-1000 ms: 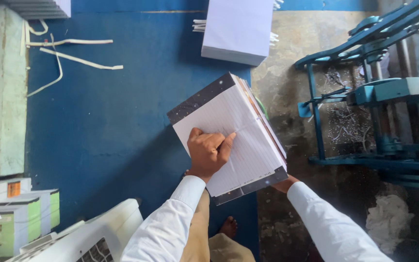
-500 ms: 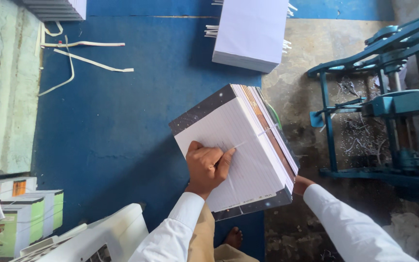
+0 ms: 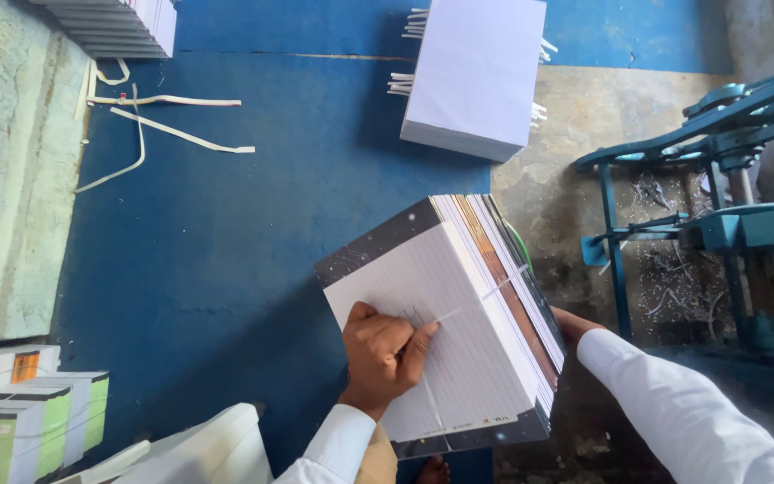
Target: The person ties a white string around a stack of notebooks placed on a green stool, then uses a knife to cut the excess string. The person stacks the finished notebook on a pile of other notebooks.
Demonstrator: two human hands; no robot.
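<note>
2 hands point(image 3: 387, 354), 1 notebook stack point(image 3: 459, 314), 1 paper pile point(image 3: 477, 76), 1 machine point(image 3: 718, 206).
</note>
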